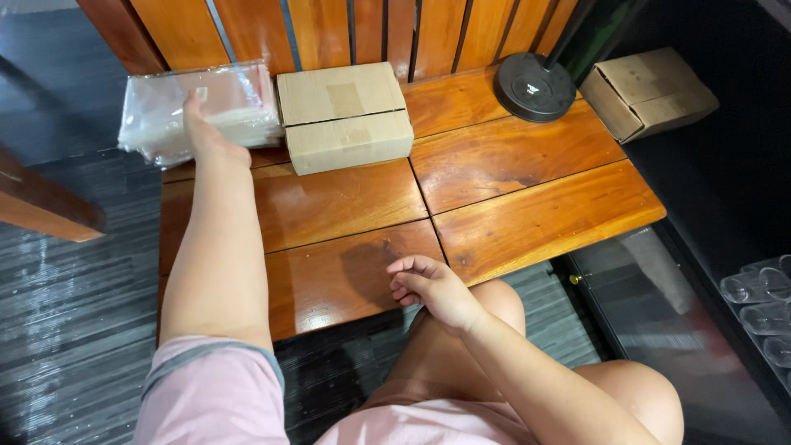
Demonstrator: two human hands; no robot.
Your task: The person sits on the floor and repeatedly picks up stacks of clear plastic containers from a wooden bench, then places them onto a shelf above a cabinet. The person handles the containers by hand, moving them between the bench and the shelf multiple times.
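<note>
My left hand (208, 132) reaches far forward and rests on a stack of clear plastic bags (156, 115) at the back left of a polished wooden bench (527, 206); its fingers lie on the top bag. Right beside the stack stands a shut brown cardboard box (344, 117). My right hand (432, 288) hangs loosely curled over my knee at the bench's near edge, holding nothing.
A black round lamp base (534, 86) stands at the bench's back right. A second cardboard box (647, 91) sits on the floor beyond it. Wooden slats form the bench's back. Clear glasses (762, 313) lie at the right edge. Dark flooring surrounds the bench.
</note>
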